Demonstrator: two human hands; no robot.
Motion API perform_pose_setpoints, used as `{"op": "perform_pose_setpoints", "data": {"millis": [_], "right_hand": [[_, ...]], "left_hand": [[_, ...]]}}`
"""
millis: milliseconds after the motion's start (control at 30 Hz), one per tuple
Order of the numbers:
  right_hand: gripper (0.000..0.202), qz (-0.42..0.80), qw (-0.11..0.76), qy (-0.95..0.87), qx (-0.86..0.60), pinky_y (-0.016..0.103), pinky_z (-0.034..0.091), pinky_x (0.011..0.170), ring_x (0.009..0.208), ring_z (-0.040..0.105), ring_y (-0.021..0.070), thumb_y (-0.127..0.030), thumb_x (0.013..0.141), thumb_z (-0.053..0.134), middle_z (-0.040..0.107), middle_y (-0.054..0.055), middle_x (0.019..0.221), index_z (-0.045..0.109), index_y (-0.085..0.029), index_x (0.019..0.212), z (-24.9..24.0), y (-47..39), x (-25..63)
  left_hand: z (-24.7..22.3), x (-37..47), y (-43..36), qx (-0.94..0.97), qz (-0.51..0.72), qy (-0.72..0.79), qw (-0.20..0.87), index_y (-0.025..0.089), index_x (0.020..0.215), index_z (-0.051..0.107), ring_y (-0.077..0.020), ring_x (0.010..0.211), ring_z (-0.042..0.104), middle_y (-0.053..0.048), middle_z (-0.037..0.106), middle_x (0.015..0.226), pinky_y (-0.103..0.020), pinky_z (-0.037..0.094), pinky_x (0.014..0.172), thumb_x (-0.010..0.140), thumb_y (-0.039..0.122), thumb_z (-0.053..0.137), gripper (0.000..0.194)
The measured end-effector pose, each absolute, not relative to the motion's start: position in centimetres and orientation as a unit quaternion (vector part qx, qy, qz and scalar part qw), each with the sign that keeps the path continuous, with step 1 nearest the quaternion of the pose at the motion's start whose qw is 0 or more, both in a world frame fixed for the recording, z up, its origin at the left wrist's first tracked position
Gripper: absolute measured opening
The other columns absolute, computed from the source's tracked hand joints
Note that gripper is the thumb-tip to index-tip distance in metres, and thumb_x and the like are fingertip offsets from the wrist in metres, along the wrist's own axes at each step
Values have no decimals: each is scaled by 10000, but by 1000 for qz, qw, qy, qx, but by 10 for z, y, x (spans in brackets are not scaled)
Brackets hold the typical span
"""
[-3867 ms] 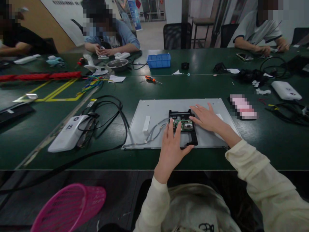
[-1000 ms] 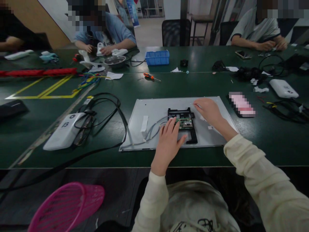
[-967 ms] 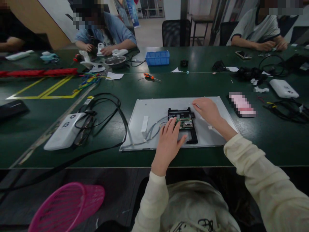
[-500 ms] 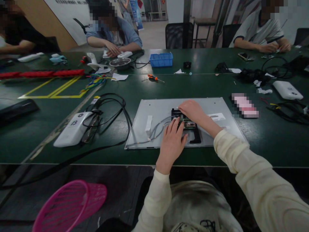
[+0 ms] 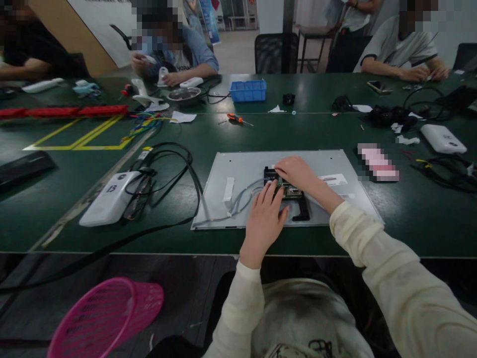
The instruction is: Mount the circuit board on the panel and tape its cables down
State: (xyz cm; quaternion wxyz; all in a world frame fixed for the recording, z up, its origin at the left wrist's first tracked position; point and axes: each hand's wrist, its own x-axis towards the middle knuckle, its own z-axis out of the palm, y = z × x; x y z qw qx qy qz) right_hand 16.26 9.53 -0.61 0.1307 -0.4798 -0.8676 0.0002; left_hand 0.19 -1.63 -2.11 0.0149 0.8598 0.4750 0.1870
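A flat grey display panel [image 5: 212,191] lies back side up at the table's near edge. A black plastic bracket [image 5: 303,211] with a green circuit board [image 5: 293,192] sits on its middle. My left hand [image 5: 264,216] rests with stretched fingers on the board's left part, thumb apart. From the upper right my right hand [image 5: 298,171] reaches over the bracket's top edge, fingertips bent together. What they pinch, if anything, is hidden. Grey cables [image 5: 244,199] run from the board leftward over the panel, past a white strip [image 5: 228,191].
Left of the panel lie a white power bank [image 5: 110,199] and looped black cables [image 5: 188,166]. An orange-handled screwdriver [image 5: 235,118] and blue basket [image 5: 248,91] lie beyond; a phone [image 5: 378,162] is at right. Co-workers sit opposite. A pink basket [image 5: 108,315] stands below.
My two hands stay almost in place on the board and bracket. Across the table, a co-worker has raised one hand, and another person now stands at the back right.
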Motion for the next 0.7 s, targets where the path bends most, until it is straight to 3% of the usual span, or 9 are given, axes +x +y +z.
{"op": "perform_pose_setpoints", "data": {"millis": [200,333,533,700], "right_hand": [[273,63,227,-830,-505,346,436,933,1068,621,221,-207,912,472,700,104,1125,689,-153,1069,0,89,183],[272,70,271,-793,-541,400,425,992,1077,625,229,-193,884,488,709,86,1112,704,-169,1047,2,77,222],[259,173,279,-737,-591,391,531,845,939,671,229,-255,823,577,726,83,1046,721,-190,1029,-18,59,279],[282,223,281,-721,-593,355,549,783,879,673,208,-280,770,645,721,74,1018,720,-197,1029,-25,50,286]], "left_hand": [[-21,2,-17,860,192,473,12,163,1379,416,-264,1425,261,-123,323,1525,-477,316,1123,952,289,436,445],[-21,2,-18,859,190,475,9,164,1395,398,-272,1428,254,-117,306,1535,-484,316,1124,952,288,428,460],[-21,1,-20,855,197,479,3,175,1418,363,-274,1443,215,-117,279,1547,-489,306,1131,954,287,422,481],[-18,2,-22,855,189,483,2,174,1416,358,-267,1456,172,-119,248,1559,-507,255,1153,956,265,419,473]]}}
